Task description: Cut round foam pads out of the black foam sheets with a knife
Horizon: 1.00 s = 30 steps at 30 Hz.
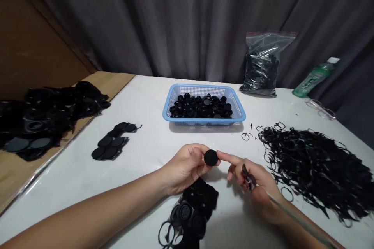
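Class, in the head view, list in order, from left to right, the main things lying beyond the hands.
Heap of black sheet scraps → black discs → blue plastic basket → clear zip bag → pile of black rings

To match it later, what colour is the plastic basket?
The plastic basket is light blue, seen best in the head view.

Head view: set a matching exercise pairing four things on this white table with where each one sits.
Things
1. black foam disc
2. blue plastic basket
3. clear zip bag of black pieces
4. tangled black rubber rings

Places
A. far edge, right of the basket
B. right side of the table, beside the right hand
C. held in the left hand
D. middle of the table, ahead of the hands

Pairs: 1-C, 2-D, 3-A, 4-B
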Motion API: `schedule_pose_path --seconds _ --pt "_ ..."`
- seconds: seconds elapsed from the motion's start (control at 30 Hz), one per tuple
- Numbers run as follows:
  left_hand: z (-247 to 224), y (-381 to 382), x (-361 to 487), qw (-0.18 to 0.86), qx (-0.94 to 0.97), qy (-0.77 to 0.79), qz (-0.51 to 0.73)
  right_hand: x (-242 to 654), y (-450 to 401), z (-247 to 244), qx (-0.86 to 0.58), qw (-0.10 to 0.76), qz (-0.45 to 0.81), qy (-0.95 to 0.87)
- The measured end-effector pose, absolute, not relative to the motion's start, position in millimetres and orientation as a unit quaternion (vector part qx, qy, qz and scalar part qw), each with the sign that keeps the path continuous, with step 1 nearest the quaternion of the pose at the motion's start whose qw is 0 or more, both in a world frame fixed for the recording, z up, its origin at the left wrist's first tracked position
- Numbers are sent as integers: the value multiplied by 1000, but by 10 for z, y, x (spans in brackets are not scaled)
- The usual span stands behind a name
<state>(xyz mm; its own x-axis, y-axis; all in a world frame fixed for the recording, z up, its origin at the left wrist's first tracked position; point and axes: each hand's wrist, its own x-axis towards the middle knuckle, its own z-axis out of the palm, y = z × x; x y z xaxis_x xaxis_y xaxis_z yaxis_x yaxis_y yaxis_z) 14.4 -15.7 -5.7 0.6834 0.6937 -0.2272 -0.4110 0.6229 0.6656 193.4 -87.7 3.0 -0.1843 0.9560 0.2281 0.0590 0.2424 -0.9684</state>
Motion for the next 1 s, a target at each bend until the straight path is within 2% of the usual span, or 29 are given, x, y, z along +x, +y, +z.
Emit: schedule_pose_path --seconds 0.1,0.17,0.27,0.33,0.47,0.53,0.63,0.73,0.87,1.0 --pt "46 -99 133 858 270 281 334 1981 -831 -1 -444 491 386 -642" --pt "152 24 102 825 236 330 394 2030 -772 -53 -497 461 295 -673" --pt "279 277 22 748 193 389 501 2085 -674 -162 -565 320 181 -738" --pt "298 410 -37 735 194 387 521 2090 -629 -243 -585 223 145 -767" --pt "237 458 -146 705 313 375 514 2071 -610 -370 -598 131 93 -786" --pt "240 412 -202 666 493 336 448 2083 -614 -404 -606 108 66 -786" --pt "313 340 -267 596 764 168 179 2135 -607 -431 -615 88 42 -783" --pt "355 287 -271 517 855 44 2 2180 -588 -448 -619 78 26 -781" --pt "275 232 -219 439 896 47 -49 2200 -567 -447 -628 57 4 -776" --pt "162 212 -184 450 890 73 -29 2221 -554 -427 -643 52 -6 -764"
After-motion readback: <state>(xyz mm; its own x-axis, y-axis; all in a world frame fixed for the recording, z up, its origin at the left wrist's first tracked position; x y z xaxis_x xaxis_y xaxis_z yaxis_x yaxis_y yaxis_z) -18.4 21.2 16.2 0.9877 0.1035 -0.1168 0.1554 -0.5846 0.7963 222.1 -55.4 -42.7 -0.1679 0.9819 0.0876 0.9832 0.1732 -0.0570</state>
